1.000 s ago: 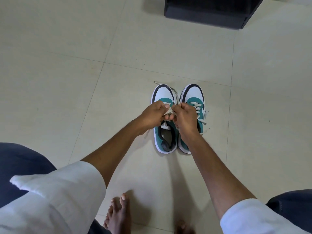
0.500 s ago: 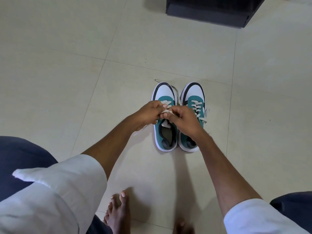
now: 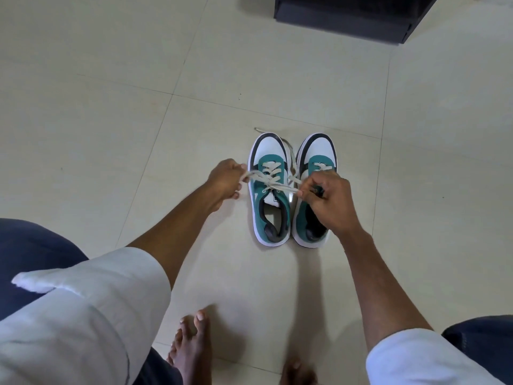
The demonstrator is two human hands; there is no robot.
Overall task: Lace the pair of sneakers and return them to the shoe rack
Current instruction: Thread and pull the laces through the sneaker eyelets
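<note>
Two white, teal and black sneakers stand side by side on the tiled floor, toes pointing away from me. The left sneaker [image 3: 268, 218] has a cream lace [image 3: 273, 184] crossed over its teal tongue. My left hand [image 3: 226, 180] grips one end of that lace, drawn out to the shoe's left. My right hand [image 3: 330, 201] pinches the other end and hovers over the right sneaker [image 3: 319, 151], hiding its middle. The lace runs taut between both hands. A loose lace tail [image 3: 288, 151] lies between the toes.
A dark shoe rack [image 3: 347, 20] stands at the top right, about one tile beyond the sneakers. My bare feet [image 3: 191, 348] rest on the floor near the bottom edge. My knees in dark trousers fill the lower corners.
My hands were together over the left sneaker's tongue. They have pulled apart, left hand to the left and right hand to the right, drawing the lace tight.
</note>
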